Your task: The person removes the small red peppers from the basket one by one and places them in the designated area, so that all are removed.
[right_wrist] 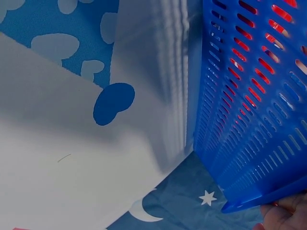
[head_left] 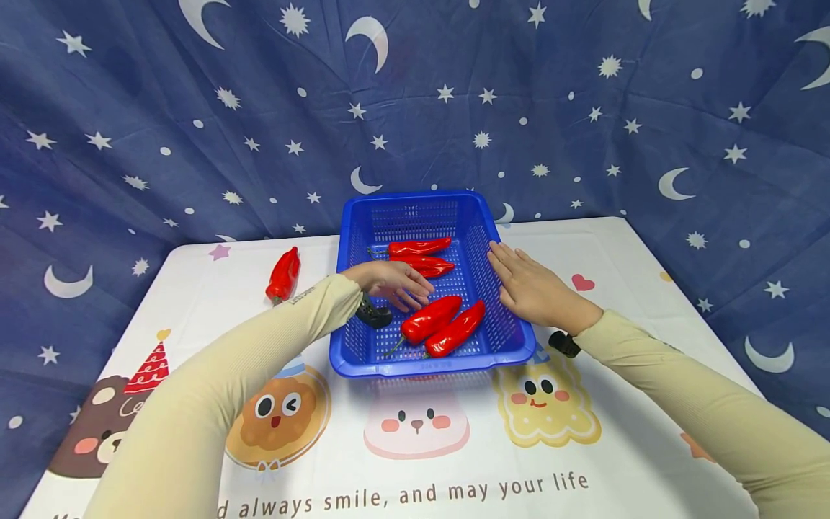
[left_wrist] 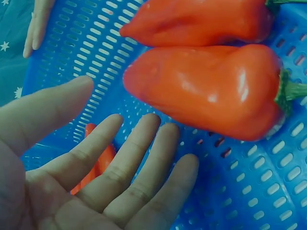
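Inside a blue perforated plastic basket (head_left: 431,366), my left hand (head_left: 392,282) hovers palm down with its fingers spread and nothing in its grasp. Just in front of it lie two glossy red peppers, one (head_left: 431,319) beside the other (head_left: 456,331). In the left wrist view the nearer pepper (left_wrist: 206,88) is just past the fingertips, apart from them. Two more red peppers, one (head_left: 420,247) behind the other (head_left: 436,268), lie at the basket's back, partly hidden by the hand. My right hand (head_left: 534,285) rests with straight fingers on the basket's right rim (right_wrist: 259,199).
Left of the basket, a single red pepper (head_left: 284,275) lies on the white printed tablecloth (head_left: 415,404), next to my left sleeve (head_left: 220,389). A dark blue curtain (head_left: 415,94) with stars and moons hangs behind the table.
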Demonstrator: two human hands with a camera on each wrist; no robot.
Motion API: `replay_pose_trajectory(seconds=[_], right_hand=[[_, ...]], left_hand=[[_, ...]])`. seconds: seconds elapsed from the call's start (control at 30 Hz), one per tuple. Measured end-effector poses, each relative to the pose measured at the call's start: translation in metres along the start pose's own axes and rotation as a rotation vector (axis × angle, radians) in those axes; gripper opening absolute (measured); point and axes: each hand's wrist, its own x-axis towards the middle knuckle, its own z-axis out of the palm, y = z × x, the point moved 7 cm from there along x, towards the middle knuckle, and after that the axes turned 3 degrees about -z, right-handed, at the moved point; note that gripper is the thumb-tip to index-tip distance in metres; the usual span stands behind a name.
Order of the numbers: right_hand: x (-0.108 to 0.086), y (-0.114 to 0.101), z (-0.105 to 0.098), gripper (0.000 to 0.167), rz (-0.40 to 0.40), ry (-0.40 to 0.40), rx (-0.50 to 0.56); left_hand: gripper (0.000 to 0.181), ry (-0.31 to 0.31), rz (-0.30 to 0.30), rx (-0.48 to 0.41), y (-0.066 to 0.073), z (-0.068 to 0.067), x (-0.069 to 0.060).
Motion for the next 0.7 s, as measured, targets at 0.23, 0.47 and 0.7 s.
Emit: replay_pose_trajectory(seconds=[0.23, 0.47, 0.7], right_hand=[[-0.0005, -0.0001, -0.0002, 0.06, -0.006, 0.005, 0.003], [-0.0005, 0.0001, 0.0, 0.059, -0.017, 0.018, -0.005], [-0.0001, 0.0004, 0.0008, 0.059, -0.022, 0.02, 0.002]], left_hand=[[0.043, -0.007, -0.033, 0.014, -0.003, 0.004, 0.0017], [0.042, -0.014, -0.067, 0.049, -0.0053, 0.0072, 0.0035], [0.042, -0.021, -0.098, 0.076, -0.0073, 0.0102, 0.0047]])
